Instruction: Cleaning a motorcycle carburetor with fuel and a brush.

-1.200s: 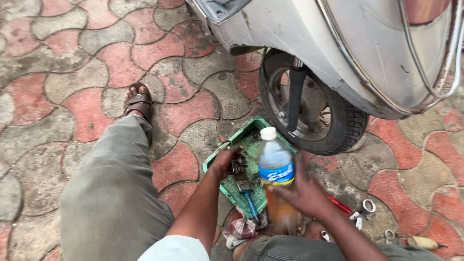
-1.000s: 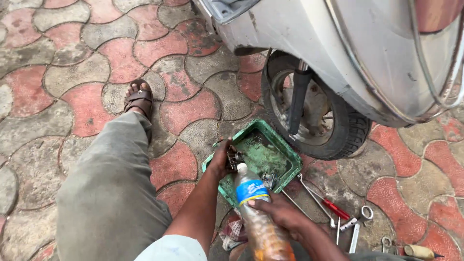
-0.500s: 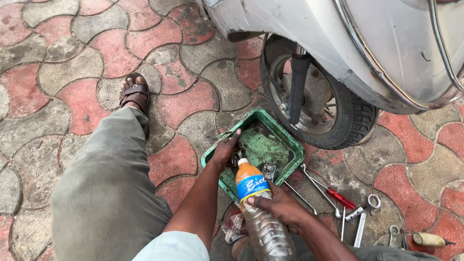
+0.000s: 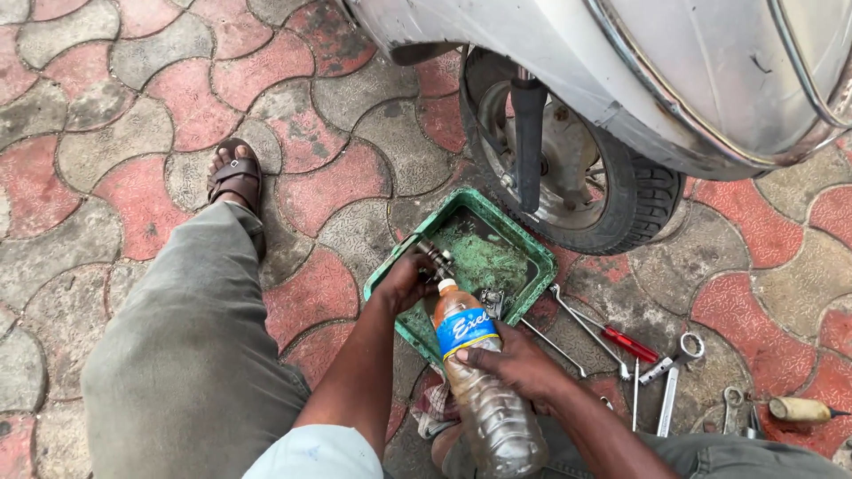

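Over the green tray (image 4: 510, 232) beside the scooter wheel (image 4: 577, 177), your right hand (image 4: 513, 362) wraps its fingers around a plastic bottle (image 4: 484, 381), tilting its open mouth toward the tray, likely to pour. Your left hand (image 4: 406, 282) reaches in, arm extended, fingers pinching a small metal part (image 4: 437, 258), probably for rinsing. Wrenches (image 4: 670, 377) and a red screwdriver (image 4: 626, 341) lie on the paving nearby.

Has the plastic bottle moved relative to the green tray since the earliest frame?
Yes. The plastic bottle came down from upright over the green tray to its near edge, neck tipped inward.
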